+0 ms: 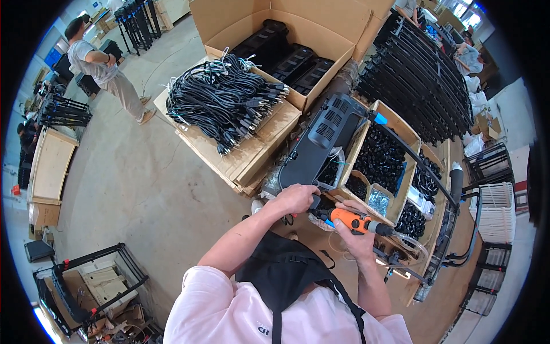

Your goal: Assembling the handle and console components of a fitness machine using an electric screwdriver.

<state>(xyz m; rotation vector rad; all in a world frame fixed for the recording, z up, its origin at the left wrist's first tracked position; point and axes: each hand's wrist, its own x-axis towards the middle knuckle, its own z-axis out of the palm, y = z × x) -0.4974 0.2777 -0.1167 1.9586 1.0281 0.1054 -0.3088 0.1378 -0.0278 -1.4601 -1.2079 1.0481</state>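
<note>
My right hand (356, 234) is wrapped around an orange pneumatic screwdriver (350, 220), with a clear hose curving away from its rear end. Its bit end points left, to just below my left hand (297, 199). My left hand is closed over the near end of a long black plastic housing (309, 150), its fingers curled at a small black part there. The housing has a raised, vented cover (329, 123) at its far end. Exactly where the bit touches is hidden by my hands.
Beside the housing, cardboard trays (402, 200) hold small black parts and a bag of screws (378, 200). Bundled black power cables (220, 97) lie on a carton; an open box (240, 35) holds black housings. Black metal frames (415, 74) stack at far right. A person (98, 66) stands far left.
</note>
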